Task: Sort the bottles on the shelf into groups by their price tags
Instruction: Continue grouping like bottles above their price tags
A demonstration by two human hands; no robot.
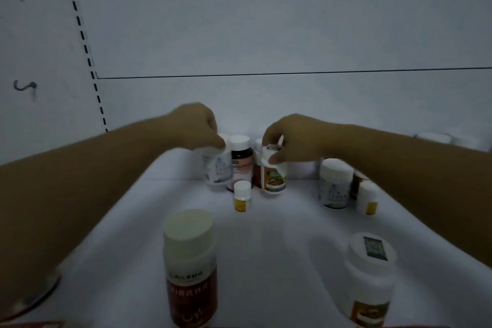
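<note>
Both my hands reach to the back of the white shelf [266,234]. My left hand [195,125] grips the top of a white bottle with a blue label [218,168], which is tilted. My right hand [292,138] holds the cap of a white bottle with a green and orange label [274,177]. Between them stands a dark bottle with a white cap and pink label [241,160]. A small white bottle with a yellow label [242,196] stands just in front. A reddish bottle [257,168] is mostly hidden behind the right-hand one.
Near me stand a tall white-capped bottle with a red label [190,269] and a white bottle with a sticker on its cap [368,277]. At the right are a white blue-label bottle [335,184], a small white bottle [367,198] and a dark one behind. The shelf's back wall [266,34] is close.
</note>
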